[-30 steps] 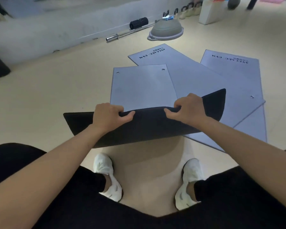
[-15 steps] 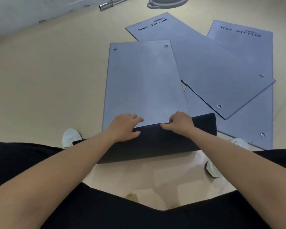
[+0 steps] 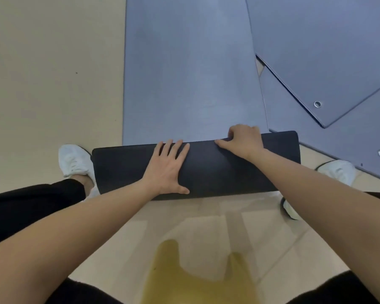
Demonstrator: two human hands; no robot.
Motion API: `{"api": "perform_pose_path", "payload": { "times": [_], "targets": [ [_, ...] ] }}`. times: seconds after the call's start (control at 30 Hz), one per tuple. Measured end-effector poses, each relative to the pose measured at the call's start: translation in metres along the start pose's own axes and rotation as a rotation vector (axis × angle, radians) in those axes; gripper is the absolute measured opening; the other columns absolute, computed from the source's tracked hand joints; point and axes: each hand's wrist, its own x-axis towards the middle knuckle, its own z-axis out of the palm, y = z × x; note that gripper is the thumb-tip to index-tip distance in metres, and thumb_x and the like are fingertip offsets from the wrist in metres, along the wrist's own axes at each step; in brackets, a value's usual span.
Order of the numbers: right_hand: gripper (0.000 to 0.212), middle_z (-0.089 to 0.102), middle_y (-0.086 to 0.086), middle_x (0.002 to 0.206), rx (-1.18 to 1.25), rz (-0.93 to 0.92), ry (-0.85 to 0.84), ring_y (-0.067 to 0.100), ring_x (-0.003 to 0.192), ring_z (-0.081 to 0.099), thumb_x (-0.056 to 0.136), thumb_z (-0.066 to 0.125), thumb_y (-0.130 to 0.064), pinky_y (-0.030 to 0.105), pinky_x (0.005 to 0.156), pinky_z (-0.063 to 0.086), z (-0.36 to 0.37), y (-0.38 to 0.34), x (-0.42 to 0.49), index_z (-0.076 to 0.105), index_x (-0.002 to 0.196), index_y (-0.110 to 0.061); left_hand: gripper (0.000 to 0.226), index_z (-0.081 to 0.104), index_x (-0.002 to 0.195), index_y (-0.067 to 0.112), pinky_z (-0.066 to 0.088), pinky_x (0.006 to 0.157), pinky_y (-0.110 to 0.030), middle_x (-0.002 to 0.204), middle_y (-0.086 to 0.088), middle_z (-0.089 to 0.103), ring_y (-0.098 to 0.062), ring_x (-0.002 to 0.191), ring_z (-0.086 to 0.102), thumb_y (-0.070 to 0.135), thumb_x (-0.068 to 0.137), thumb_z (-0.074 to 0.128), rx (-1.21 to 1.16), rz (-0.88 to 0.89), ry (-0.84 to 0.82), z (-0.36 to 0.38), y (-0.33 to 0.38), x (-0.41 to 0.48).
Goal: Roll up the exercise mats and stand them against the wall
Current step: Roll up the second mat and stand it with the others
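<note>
A blue-grey exercise mat (image 3: 191, 69) lies flat on the floor in front of me, its near end folded over so the black underside (image 3: 228, 170) faces up as a low roll. My left hand (image 3: 169, 170) presses flat on the black fold with its fingers spread. At the fold's far edge, my right hand (image 3: 244, 141) has its fingers curled over the edge and grips it. Two more blue-grey mats (image 3: 329, 53) (image 3: 347, 141) lie overlapped at the right, with metal eyelets at their corners.
My white shoes (image 3: 75, 161) (image 3: 338, 172) stand on either side of the roll. Beige floor (image 3: 53, 73) stretches to the left. The wall is out of view.
The lifted mat end has come down and been folded forward onto the mat. My left hand let go of the edge and now presses flat. My view has tilted down and closer.
</note>
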Motion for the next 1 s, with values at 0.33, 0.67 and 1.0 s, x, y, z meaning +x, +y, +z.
{"api": "perform_pose_path", "payload": {
  "times": [0.33,0.67,1.0],
  "targets": [
    [0.116,0.033,0.017,0.16,-0.348,-0.449,-0.106,0.042,0.147,0.029,0.074,0.035,-0.096,0.069,0.12,0.014,0.069,0.017,-0.055,0.035,0.157,-0.016,0.129,0.03,0.159,0.026,0.034,0.114,-0.042,0.154,0.004,0.047,-0.024,0.135,0.049,0.089,0.055,0.071,-0.234,0.068,-0.073,0.042,0.002,0.01],
    [0.1,0.055,0.005,0.13,-0.287,-0.319,-0.231,0.03,0.12,0.05,0.074,0.027,-0.098,0.055,0.109,0.034,0.11,0.024,-0.099,0.051,0.136,-0.023,0.088,0.052,0.138,0.035,0.052,0.091,-0.042,0.127,0.007,0.067,-0.022,0.109,0.062,0.064,0.063,0.088,-0.491,0.093,-0.446,0.062,0.018,0.018],
    [0.079,0.062,-0.002,0.078,-0.04,-0.258,-0.501,0.017,0.073,0.058,0.075,0.043,-0.097,0.034,0.061,0.039,0.112,0.033,-0.049,0.059,0.088,-0.02,0.09,0.054,0.135,0.03,0.051,0.09,-0.039,0.124,0.004,0.066,-0.023,0.11,0.062,0.092,0.069,0.055,-0.327,0.039,-0.273,0.077,0.009,0.015]
  ]
}}
